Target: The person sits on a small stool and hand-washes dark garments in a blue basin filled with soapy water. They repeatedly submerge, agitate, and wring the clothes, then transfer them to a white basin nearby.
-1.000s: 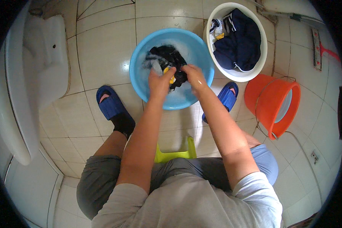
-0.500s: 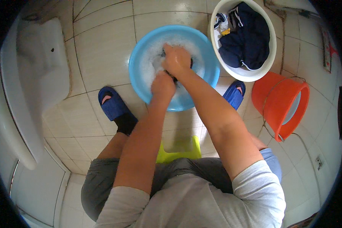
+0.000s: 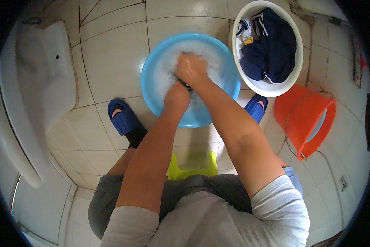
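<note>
Both hands are together over a light blue basin (image 3: 150, 92) of sudsy water (image 3: 162, 70) on the floor. My right hand (image 3: 192, 69) is closed and foam-wet, a little farther from me than the left. My left hand (image 3: 177, 97) is also closed, just below and beside it. Between them shows a small piece of dark wet cloth (image 3: 185, 84), gripped by both hands. The rest of the cloth is hidden by my hands and the foam.
Right of the basin stands a white tub (image 3: 271, 90) holding navy clothes (image 3: 275, 49) and a small white-and-yellow item (image 3: 245, 32). An orange bucket (image 3: 294, 107) lies tilted nearby. Blue slippers (image 3: 126, 119) are on my feet, a lime-green stool (image 3: 193, 172) beneath me. A white fixture (image 3: 49, 74) stands left.
The view has shifted slightly, so the basin and tub sit lower. My right hand has curled tighter, and the dark cloth that showed at its right side is now out of sight.
</note>
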`<state>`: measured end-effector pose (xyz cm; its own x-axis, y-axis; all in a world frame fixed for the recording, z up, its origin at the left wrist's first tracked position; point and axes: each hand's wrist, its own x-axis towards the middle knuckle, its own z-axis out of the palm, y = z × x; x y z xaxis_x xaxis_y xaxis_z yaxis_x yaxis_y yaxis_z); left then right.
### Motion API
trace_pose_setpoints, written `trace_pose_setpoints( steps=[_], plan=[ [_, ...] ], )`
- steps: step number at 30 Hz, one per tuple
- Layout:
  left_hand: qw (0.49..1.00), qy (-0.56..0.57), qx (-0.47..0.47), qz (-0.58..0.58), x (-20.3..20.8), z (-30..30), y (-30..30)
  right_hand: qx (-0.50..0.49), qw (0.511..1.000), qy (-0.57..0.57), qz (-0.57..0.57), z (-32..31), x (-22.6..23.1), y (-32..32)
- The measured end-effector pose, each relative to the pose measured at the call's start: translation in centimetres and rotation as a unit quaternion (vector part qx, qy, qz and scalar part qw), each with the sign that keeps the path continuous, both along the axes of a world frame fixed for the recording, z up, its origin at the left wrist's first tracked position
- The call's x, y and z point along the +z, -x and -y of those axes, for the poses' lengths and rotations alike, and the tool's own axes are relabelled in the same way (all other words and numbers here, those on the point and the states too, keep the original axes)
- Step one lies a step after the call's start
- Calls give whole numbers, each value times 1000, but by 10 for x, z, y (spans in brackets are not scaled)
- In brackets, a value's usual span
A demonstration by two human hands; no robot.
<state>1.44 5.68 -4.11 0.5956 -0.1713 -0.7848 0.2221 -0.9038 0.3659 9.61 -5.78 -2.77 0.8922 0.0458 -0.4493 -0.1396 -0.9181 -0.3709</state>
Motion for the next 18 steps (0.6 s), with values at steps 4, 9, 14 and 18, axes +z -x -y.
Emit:
trace_pose_setpoints(
  steps=[4, 9, 14, 18],
  plan=[
    [995, 79, -18, 66, 3, -1, -2, -59, 984, -99, 136, 7, 29, 19],
    [998, 51, -31, 26, -4, -1, 5, 22, 958, -21, 286, 25, 22, 68],
    [999, -9, 27, 28, -19, 3, 7, 55, 997, -13, 46, 16, 0, 17],
    [999, 8, 14, 43, -12, 2, 4, -98, 993, -17, -63, 4, 15, -18]
  ],
)
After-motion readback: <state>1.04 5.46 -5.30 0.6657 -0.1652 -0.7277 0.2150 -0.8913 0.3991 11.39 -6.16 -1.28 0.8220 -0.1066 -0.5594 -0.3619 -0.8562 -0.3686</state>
